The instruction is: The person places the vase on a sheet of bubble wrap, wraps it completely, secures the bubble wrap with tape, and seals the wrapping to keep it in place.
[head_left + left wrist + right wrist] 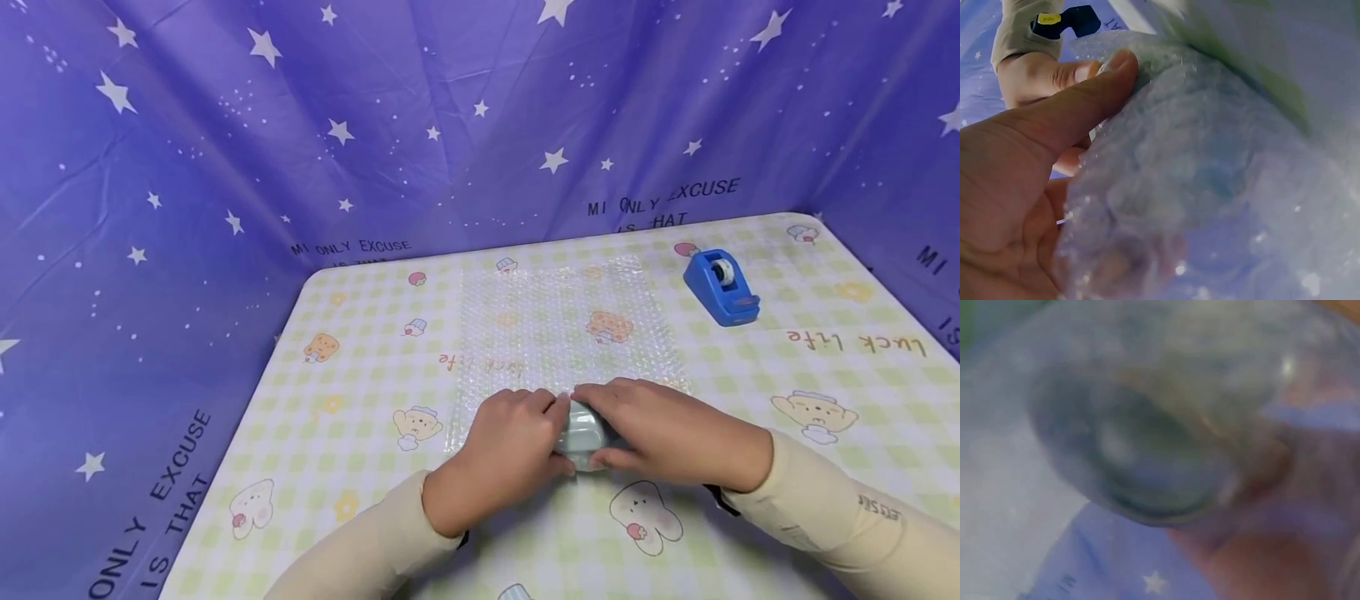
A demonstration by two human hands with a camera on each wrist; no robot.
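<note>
A glossy pale green cup (583, 429) lies on its side at the near end of a clear bubble wrap sheet (540, 308). My left hand (517, 442) holds it from the left, and my right hand (667, 425) grips its right end. In the left wrist view, the left thumb (1094, 94) presses on the edge of the bubble wrap (1179, 144), close to the right thumb. The right wrist view is blurred; through the film shows the cup's round dark mouth (1147, 450) beside the fingers. Both hands cover much of the cup.
A blue tape dispenser (722, 287) with a roll of tape stands at the back right of the table. The patterned tablecloth (360, 450) spreads under everything. Purple starry curtains (420, 100) hang behind and at both sides.
</note>
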